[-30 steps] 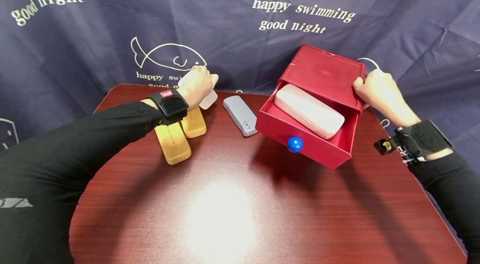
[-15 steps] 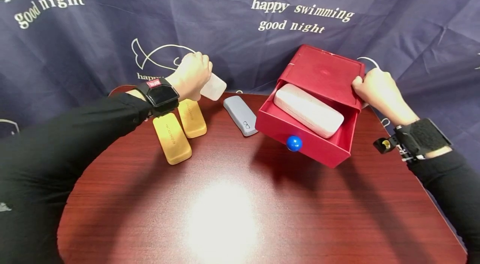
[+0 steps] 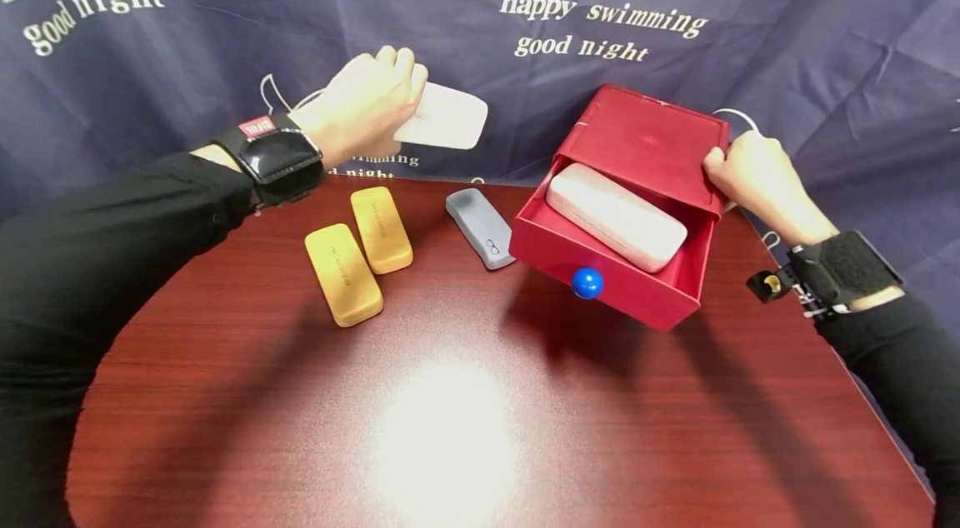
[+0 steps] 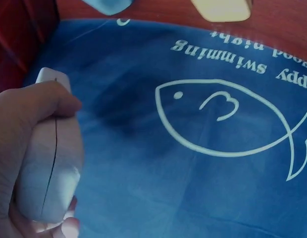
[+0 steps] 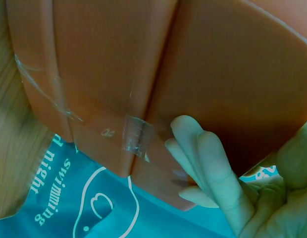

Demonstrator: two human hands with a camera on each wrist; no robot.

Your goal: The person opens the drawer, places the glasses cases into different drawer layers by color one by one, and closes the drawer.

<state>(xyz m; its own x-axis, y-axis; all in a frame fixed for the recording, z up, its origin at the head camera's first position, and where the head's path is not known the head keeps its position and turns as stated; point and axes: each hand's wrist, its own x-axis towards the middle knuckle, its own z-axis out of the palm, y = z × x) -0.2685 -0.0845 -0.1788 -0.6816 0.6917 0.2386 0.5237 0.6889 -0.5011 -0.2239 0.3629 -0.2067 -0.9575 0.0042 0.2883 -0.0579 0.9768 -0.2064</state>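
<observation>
My left hand grips a white glasses case in the air above the table's back edge; the left wrist view shows the case held edge-on between thumb and fingers. A red drawer box stands tilted at the right, its drawer with a blue knob pulled out. A cream glasses case lies in the drawer. My right hand grips the box's back right corner, its fingers curled under the box's red shell.
Two yellow cases lie side by side at the left of the dark red table. A grey case lies between them and the drawer. A navy printed cloth hangs behind.
My left hand has lifted the white case from the table's back edge, up and to the right. The right hand and red box have stayed put.
</observation>
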